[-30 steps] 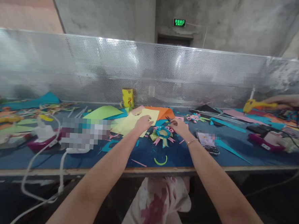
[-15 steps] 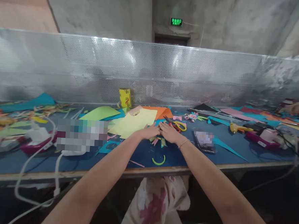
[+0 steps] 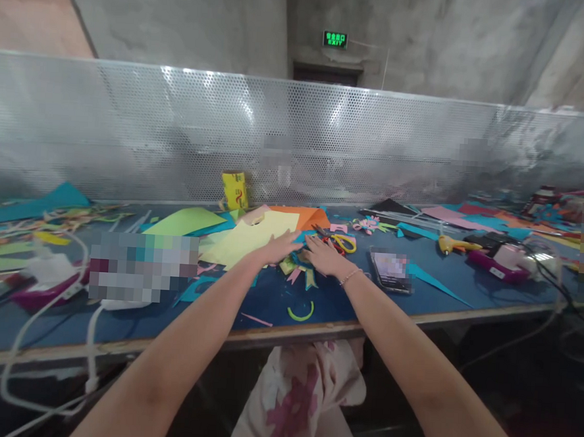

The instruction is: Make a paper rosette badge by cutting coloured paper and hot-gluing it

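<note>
Seated at a cluttered blue bench (image 3: 326, 306), a person presses both palms side by side on a paper rosette (image 3: 295, 271) lying near the front edge; the left hand (image 3: 276, 248) and right hand (image 3: 322, 255) lie flat, fingers (image 3: 291, 239) spread and gripping nothing; yellow-handled scissors (image 3: 341, 242) rest just beyond the right hand, a phone (image 3: 390, 269) to its right, a yellow sheet (image 3: 251, 236) under the left fingertips.

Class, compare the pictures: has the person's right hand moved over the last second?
Yes. The right hand has shifted left and nearer, away from the phone, and now lies flat on the paper rosette.
</note>
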Motion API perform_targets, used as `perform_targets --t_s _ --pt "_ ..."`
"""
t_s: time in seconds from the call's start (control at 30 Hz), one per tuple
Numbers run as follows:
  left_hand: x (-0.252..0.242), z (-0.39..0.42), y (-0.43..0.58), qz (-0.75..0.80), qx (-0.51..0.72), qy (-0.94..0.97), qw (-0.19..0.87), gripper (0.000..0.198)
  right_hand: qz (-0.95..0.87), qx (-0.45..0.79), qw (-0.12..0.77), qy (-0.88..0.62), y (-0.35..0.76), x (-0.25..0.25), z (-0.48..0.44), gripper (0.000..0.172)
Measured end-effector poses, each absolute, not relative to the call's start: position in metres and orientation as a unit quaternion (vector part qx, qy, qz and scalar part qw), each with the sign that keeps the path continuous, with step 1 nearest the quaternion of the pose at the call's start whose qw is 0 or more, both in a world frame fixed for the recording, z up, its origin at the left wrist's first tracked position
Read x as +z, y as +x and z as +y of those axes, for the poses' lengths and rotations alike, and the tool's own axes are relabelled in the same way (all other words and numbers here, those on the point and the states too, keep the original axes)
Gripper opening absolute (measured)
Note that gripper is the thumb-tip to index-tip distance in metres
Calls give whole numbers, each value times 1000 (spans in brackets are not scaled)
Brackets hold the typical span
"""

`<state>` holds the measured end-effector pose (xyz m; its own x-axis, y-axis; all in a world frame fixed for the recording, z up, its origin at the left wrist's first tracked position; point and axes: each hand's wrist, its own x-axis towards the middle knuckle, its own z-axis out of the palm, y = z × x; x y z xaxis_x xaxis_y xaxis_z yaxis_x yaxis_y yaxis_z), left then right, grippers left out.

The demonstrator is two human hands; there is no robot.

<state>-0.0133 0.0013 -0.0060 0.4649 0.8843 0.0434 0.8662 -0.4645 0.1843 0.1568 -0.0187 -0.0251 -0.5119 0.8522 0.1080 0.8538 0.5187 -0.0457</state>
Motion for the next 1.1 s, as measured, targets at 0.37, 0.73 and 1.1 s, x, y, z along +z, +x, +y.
perform_targets --t_s 0.37,0.73,1.1 --pt "-20 35 -50 647 104 755 -17 51 -750 -57 128 -646 168 -27 -16 38" --pt "-22 41 -59 630 48 774 -26 49 -758 -14 71 -648 188 -22 -1 36" --pt "-23 40 -58 666 14 746 -11 55 -757 8 98 -646 190 -21 4 31"
